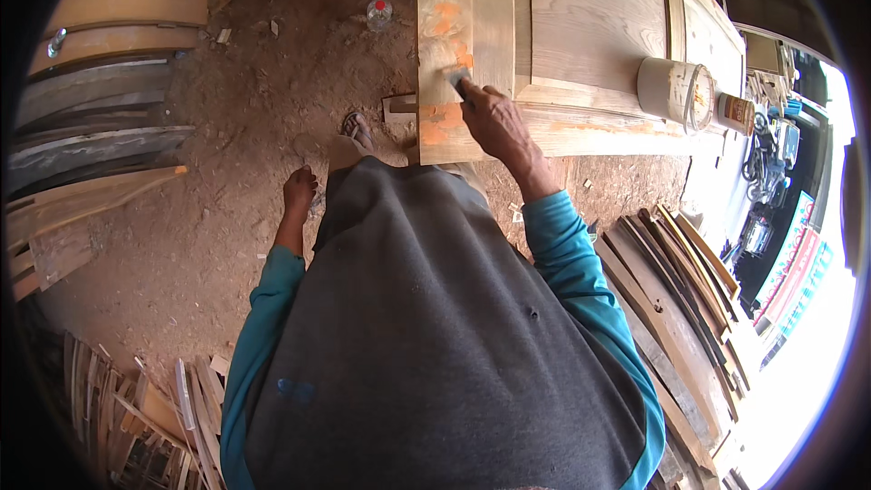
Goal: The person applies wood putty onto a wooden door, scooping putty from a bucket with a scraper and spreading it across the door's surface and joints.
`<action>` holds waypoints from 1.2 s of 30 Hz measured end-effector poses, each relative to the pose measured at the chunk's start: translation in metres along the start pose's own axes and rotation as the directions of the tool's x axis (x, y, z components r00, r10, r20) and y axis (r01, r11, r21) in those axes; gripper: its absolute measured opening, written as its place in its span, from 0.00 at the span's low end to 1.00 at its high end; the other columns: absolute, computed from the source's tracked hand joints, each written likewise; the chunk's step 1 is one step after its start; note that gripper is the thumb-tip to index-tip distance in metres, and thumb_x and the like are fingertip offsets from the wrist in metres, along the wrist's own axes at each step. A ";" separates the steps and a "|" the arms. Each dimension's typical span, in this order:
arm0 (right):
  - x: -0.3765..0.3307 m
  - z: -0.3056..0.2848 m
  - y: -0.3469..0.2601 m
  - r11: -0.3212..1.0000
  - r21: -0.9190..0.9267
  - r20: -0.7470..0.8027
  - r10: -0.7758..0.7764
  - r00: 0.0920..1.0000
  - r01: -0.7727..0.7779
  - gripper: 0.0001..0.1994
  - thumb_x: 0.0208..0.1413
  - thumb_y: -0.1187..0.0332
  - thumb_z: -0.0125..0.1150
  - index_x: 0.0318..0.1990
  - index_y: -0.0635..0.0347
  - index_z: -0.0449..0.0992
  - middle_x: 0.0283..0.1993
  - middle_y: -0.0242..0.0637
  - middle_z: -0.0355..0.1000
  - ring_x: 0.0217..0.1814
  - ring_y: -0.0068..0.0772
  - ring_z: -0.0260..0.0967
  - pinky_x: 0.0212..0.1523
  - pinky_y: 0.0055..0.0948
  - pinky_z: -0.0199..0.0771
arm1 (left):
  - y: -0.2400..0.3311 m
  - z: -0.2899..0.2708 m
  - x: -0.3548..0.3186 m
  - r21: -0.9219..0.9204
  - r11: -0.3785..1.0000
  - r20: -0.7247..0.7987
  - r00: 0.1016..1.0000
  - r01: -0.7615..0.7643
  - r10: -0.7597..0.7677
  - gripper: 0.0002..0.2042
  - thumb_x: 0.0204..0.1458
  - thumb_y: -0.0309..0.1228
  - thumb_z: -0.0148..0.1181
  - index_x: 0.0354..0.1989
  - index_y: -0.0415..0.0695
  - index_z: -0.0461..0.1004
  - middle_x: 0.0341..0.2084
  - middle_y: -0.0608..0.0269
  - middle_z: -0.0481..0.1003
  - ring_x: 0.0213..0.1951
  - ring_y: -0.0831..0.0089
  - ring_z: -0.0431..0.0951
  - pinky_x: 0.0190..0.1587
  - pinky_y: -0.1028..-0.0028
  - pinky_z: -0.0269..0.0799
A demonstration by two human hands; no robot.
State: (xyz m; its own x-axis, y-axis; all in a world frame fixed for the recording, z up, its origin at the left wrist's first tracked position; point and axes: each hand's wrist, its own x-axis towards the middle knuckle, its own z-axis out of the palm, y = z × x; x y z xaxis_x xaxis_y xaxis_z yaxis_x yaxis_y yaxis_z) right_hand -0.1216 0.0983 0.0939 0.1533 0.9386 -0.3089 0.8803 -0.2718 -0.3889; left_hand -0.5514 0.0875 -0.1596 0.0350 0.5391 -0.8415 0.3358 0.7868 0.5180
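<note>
Door with orange filler patches.
The right hand grips a scraper on it; the left hand hangs loosely curled, empty.

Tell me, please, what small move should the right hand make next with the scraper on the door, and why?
Probably draw the scraper down the door rail: the right hand presses it beside patchy orange filler that looks unevenly spread. The left hand hangs free.

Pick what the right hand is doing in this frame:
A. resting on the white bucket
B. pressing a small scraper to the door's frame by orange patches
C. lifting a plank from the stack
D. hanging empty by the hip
B: the right hand presses a small scraper against the door, among orange patches; the bucket stands apart.
</note>
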 end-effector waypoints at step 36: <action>0.092 -0.044 -0.026 0.985 0.039 0.191 0.158 0.969 -0.168 0.09 0.55 0.74 0.48 0.37 0.65 0.77 0.27 0.55 0.77 0.34 0.57 0.79 0.40 0.53 0.76 | 0.013 -0.016 -0.002 -0.006 0.999 -0.013 0.998 0.054 -0.054 0.25 0.68 0.46 0.53 0.63 0.38 0.70 0.48 0.52 0.80 0.47 0.63 0.80 0.51 0.62 0.75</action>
State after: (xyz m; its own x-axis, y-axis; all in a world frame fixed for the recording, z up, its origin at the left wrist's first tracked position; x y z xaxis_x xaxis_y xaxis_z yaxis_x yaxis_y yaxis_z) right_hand -0.1112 0.2007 0.1137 0.2015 0.8260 -0.5264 0.8236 -0.4338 -0.3654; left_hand -0.5619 0.1018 -0.1487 0.0046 0.4997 -0.8662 0.3316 0.8164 0.4728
